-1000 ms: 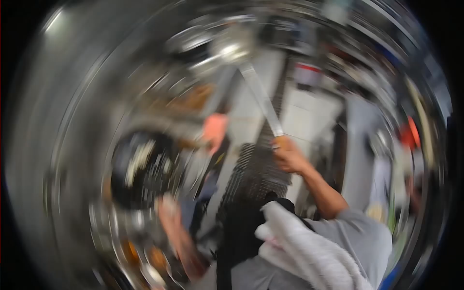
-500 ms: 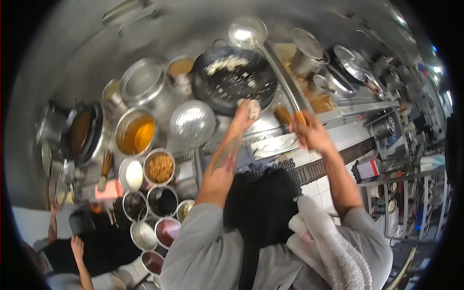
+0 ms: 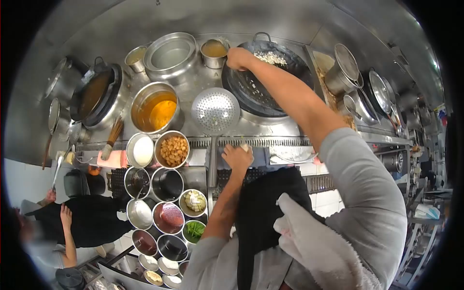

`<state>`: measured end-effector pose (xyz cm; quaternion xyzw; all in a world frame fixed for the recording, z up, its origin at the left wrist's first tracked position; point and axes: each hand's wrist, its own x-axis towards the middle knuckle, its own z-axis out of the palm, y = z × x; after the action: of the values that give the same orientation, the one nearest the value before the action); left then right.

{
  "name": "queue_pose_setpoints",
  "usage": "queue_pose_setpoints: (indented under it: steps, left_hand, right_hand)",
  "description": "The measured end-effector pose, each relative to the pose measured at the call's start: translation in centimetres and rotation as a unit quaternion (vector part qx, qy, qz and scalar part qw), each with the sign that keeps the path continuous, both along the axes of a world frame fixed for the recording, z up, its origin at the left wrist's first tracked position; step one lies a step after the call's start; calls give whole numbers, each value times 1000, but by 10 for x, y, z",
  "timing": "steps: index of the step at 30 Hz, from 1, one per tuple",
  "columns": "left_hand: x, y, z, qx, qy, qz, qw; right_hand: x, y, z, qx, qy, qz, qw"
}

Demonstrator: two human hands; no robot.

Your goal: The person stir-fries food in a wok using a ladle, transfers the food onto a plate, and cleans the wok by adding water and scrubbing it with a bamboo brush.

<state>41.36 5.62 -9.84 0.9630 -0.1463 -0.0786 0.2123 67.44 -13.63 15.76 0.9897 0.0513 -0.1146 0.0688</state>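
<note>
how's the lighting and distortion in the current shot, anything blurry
Head view: fisheye distortion, black corners, the shelving bending at right; head view: bright glare spots at upper right; head view: left hand and perforated skimmer fairly crisp.

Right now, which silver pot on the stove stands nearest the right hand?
The small silver pot with brownish contents, between the large silver pot and the black wok; the right hand is beside it, the others farther off.
</note>
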Motion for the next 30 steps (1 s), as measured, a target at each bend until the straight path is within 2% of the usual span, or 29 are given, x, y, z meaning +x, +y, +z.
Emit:
queue_pose_setpoints:
  steps: [1,2,3,4,6,7,8,9,10,11,12,13,14,15,16,17,18,19,21,22,23,24,25,26,27,28,29,30]
  left_hand:
    - [0,0,-3,4,-3,4,1000]
    - [-4,2,-1,-21,-20,29,999]
    - [-3,0,3,-46,-41,56,997]
    - [-6,8,37,-44,-25,54,997]
    - [-13,37,58,-2,-190,76,979]
    - [-14,61,73,3,-138,84,987]
    - [-16,84,71,106,-115,81,984]
    - [-13,105,76,169,7,88,982]
    - [-3,129,53,119,93,101,983]
    - [7,152,27,88,106,71,988]
    - [22,158,21,-67,305,107,944]
    - [26,161,25,-217,486,137,835]
    - [19,161,28,-214,486,144,835]
    - [18,160,32,-371,559,185,718]
    - [21,156,43,-512,605,211,571]
    - [24,148,57,-515,600,212,575]
    - [28,133,72,-514,574,214,600]
    - [33,120,83,-512,549,217,624]
    - [57,103,96,-515,528,223,637]
    - [72,95,101,-519,511,226,647]
    - [86,86,106,-519,508,225,649]
    - [98,80,109,-538,510,236,628]
    - [109,80,110,-555,513,246,607]
    - [122,81,113,-555,512,245,608]
    - [132,82,114,-560,534,228,592]
    - [138,82,113,-562,557,212,574]
    - [145,84,110,-560,562,213,570]
    - [156,85,108,-555,564,220,570]
  right_hand:
    - [24,-9,-5,-48,124,126,983]
    - [46,-19,-15,-44,123,133,983]
    - [71,-31,-25,52,137,40,988]
    - [90,-45,-37,151,153,-56,975]
    - [108,-74,-56,332,183,-250,891]
    - [109,-82,-56,411,193,-338,824]
    - [70,-57,-12,108,136,-140,975]
    - [32,-43,12,112,134,-134,975]
    - [-1,-32,28,31,7,-101,994]
    - [-26,-24,48,-50,-125,-66,989]
    - [-45,-19,73,3,-101,-119,988]
    - [-48,-22,72,10,-98,-113,989]
    - [-53,-27,73,25,-109,-108,988]
    - [-51,-28,78,38,-126,-101,986]
    - [-45,-25,76,42,-133,-95,986]
    - [-39,-21,61,76,-168,-80,980]
    - [-32,-16,42,108,-198,-64,972]
    - [-25,-8,25,111,-197,-61,972]
    - [0,12,-6,202,-195,-83,956]
    - [15,25,-30,204,-199,-82,955]
    - [31,42,-57,261,-195,-137,936]
    - [41,58,-72,316,-186,-192,910]
    - [36,73,-70,320,-174,-178,914]
    - [76,77,-99,476,-66,-242,843]
    - [112,78,-129,609,45,-295,735]
    - [97,73,-112,778,145,-357,496]
    - [77,69,-111,854,196,-366,312]
    - [53,67,-115,880,213,-349,243]
